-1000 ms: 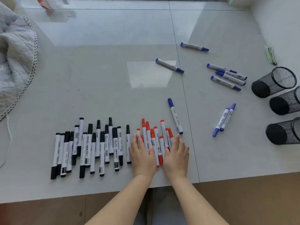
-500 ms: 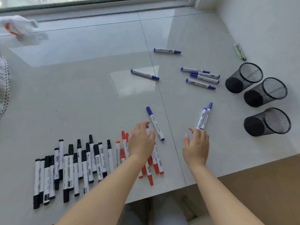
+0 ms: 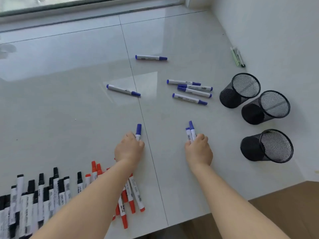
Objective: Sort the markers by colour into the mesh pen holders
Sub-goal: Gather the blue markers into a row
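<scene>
My left hand [image 3: 129, 149] is closed around one blue marker [image 3: 138, 130] whose cap sticks out past the fingers. My right hand [image 3: 198, 150] grips two blue markers [image 3: 190, 131] side by side. Several more blue markers [image 3: 189, 98] lie loose farther back, with single ones at the middle [image 3: 123, 90] and beyond [image 3: 151, 57]. A row of black markers [image 3: 41, 194] fills the near left. Red markers [image 3: 128, 202] lie partly under my left forearm. Three empty black mesh pen holders [image 3: 240, 90], [image 3: 266, 107], [image 3: 267, 146] lie tipped on their sides at the right.
The grey tabletop [image 3: 69, 118] has a seam running front to back between my hands. Thin green and white pens [image 3: 237, 56] lie by the white wall at the back right. A window sill runs along the far edge. The table's front edge drops to a brown floor [image 3: 284, 204].
Both hands left the red marker group and moved forward. The left closed on the single blue marker, the right on the pair of blue markers. The view swung right.
</scene>
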`<state>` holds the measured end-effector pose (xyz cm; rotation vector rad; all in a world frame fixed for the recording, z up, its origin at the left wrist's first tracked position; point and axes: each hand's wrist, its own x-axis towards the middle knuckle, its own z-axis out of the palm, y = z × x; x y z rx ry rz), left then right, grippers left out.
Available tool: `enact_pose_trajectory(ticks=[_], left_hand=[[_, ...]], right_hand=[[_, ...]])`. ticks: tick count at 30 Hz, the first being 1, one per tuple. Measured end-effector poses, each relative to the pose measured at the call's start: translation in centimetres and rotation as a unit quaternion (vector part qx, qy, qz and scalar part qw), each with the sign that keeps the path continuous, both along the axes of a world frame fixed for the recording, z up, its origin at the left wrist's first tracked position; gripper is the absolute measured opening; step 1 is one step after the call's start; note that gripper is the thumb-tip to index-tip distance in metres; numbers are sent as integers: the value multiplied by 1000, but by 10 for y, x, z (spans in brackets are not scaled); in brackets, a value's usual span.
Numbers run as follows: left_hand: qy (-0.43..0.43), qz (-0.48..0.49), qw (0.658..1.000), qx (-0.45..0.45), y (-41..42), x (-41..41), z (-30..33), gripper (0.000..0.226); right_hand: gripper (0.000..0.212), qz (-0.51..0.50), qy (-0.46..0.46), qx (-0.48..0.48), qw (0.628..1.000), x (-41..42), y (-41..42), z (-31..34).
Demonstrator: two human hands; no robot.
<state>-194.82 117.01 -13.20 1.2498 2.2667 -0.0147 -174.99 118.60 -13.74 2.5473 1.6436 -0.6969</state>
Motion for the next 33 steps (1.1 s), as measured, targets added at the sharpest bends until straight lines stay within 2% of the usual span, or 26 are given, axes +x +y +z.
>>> enact_pose_trajectory(ticks=[3,7,11,15,19,22,27,31,33], left_hand=[[1,-23,999,42,10,1,-2,18],[-33,-36,995,88,39,-2,2,10],[24,-87,987,130,76,-10,8,18],[74,-110,979,157,115,-27,13,32],[145,-127,978,84,150,-43,13,52],[193,-146,970,27,162,-52,6,41],[166,-131,976,54,162,-55,-4,25],[117,-82,990,0,148,-44,-2,20],[101,-91,991,-16,136,-31,2,14]], right_hand=[[26,101,-41,-3,994,9,4,-3],[24,169,-24,15,985,21,21,-2],[20,208,49,60,975,29,49,3],[20,261,51,95,959,32,85,3],[25,282,41,135,949,31,118,2],[29,303,1,119,945,28,133,-1],[25,318,-56,63,944,19,135,-7],[17,291,-20,2,957,14,122,-3],[16,271,-6,-40,962,16,109,1]])
